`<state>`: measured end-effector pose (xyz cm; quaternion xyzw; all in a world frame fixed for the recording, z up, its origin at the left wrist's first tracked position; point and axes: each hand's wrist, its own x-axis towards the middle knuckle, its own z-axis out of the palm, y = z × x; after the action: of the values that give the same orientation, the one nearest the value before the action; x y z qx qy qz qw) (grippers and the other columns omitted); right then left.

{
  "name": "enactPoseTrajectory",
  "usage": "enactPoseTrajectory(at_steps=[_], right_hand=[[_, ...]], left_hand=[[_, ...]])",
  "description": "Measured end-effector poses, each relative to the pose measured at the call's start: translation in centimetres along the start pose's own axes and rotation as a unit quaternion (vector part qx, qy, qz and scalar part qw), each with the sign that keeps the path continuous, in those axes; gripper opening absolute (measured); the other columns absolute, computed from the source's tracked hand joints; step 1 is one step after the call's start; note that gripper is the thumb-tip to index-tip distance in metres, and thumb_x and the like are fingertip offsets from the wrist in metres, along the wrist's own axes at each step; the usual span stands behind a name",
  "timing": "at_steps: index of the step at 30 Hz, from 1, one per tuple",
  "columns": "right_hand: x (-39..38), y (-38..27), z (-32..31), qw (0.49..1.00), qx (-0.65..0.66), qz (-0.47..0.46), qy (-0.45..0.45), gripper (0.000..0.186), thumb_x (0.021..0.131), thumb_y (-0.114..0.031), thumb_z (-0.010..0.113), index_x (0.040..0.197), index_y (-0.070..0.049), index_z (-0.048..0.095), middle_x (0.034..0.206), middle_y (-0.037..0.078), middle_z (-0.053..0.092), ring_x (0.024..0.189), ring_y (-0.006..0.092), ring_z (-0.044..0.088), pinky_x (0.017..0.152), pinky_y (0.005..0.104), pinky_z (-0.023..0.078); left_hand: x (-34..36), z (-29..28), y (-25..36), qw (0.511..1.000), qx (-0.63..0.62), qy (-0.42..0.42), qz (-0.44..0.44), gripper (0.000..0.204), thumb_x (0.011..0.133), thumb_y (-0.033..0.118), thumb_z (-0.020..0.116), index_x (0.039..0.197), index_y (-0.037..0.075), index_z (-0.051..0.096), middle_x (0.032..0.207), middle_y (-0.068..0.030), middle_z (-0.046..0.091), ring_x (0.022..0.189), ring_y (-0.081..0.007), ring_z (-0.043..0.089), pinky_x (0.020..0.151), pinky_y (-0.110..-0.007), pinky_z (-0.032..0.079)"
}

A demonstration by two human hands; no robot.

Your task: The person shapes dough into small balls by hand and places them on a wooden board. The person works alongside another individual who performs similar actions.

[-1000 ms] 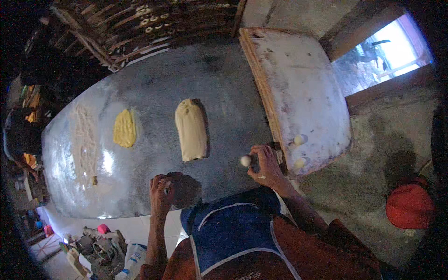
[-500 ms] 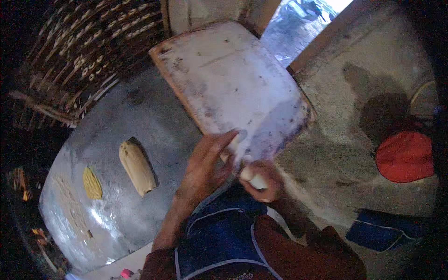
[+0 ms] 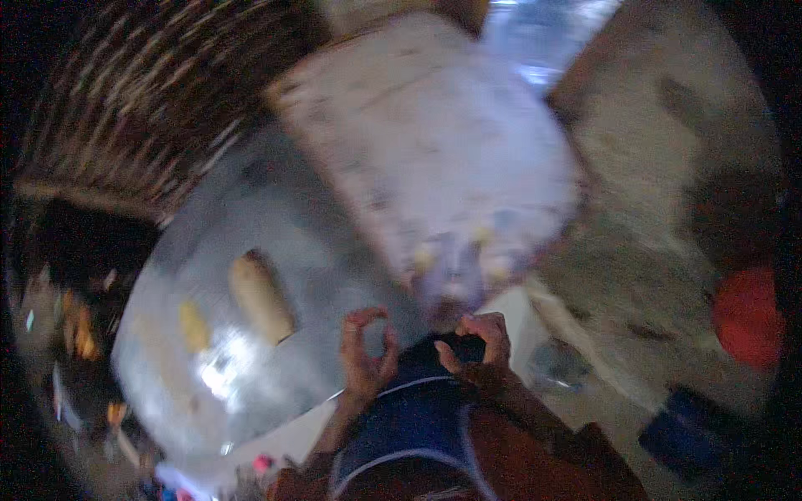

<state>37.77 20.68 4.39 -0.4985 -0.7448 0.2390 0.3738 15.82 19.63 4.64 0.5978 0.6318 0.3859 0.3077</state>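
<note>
My left hand (image 3: 366,351) and my right hand (image 3: 480,346) hover side by side before my blue apron (image 3: 418,409), just short of the board's near edge. Fingers and thumbs are curved with gaps between them, and nothing shows in either hand. Beyond them lies a pale, stained board (image 3: 434,142). A few small yellowish lumps (image 3: 420,256) are on its near end, blurred by motion. Left of my hands is a grey, shiny metal sheet (image 3: 326,275). It bears a long pale bundle (image 3: 261,298) that looks husk-wrapped, and a smaller yellow leaf-shaped piece (image 3: 194,326).
A slatted wall (image 3: 159,92) rises at the far left. Orange glowing bits (image 3: 77,324) show past the sheet's left side. On the right floor lie a red round object (image 3: 748,317) and a dark blue cloth-like item (image 3: 685,432). Bright light enters at the top.
Both hands have drawn back from the board and parted. The white piece seen in my right hand is gone from it. Yellowish lumps now show on the board; the view has shifted and blurred.
</note>
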Motion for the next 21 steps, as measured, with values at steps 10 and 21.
enactPoseTrajectory(at_steps=[10, 21], right_hand=[[2.9, -5.4, 17.1, 0.858, 0.298, 0.051, -0.415, 0.049, 0.096, -0.035, 0.067, 0.133, -0.005, 0.056, 0.115, 0.012, 0.064, 0.105, 0.0268, 0.062, 0.093, 0.0413, 0.051], [1.0, -7.1, 29.7, 0.89, 0.214, 0.187, -0.357, 0.046, 0.098, -0.041, 0.064, 0.115, 0.001, 0.061, 0.08, 0.013, 0.068, 0.07, 0.0284, 0.067, 0.065, 0.0405, 0.054]], left_hand=[[-3.6, -14.9, -16.3, 0.97, 0.129, 0.199, -0.055, 0.044, 0.074, 0.002, 0.077, 0.117, 0.006, 0.067, 0.11, -0.0148, 0.066, 0.096, -0.0335, 0.065, 0.084, -0.042, 0.054], [-9.8, -15.5, -9.5, 0.867, -0.275, 0.154, -0.385, 0.026, 0.096, 0.018, 0.065, 0.113, -0.001, 0.065, 0.107, -0.0125, 0.07, 0.095, -0.0294, 0.07, 0.086, -0.043, 0.056]])
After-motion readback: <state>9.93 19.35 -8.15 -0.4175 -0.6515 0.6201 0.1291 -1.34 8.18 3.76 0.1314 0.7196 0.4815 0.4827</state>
